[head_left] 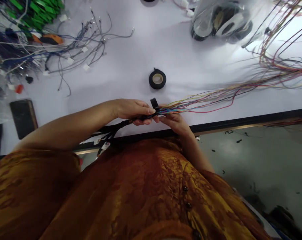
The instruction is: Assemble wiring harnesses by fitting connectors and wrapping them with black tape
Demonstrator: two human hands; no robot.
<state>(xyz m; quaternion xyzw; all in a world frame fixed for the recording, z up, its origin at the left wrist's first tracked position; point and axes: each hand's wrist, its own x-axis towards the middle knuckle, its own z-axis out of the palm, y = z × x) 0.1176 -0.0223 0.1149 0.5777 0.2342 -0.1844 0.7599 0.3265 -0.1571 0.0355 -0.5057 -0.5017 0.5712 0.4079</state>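
A wire harness [206, 96] crosses the table near its front edge, loose coloured wires to the right and a black taped part to the left. My left hand [141, 111] is closed around the harness where the black wrapping ends, its thumb pressing on top. From that spot a short strip of black tape [154, 103] sticks up. Just to the right, my right hand [175, 122] holds the coloured wires from below; some of its fingers are hidden behind them. Beyond both hands a roll of black tape [153, 84] lies flat, apart from them.
Grey and blue cables [76, 50] spread over the back left, near a green pile [43, 13]. A phone [23, 118] lies at the left. A clear plastic bag [223, 20] with tape rolls sits at the back right. The table's dark front edge [241, 122] runs close to my body.
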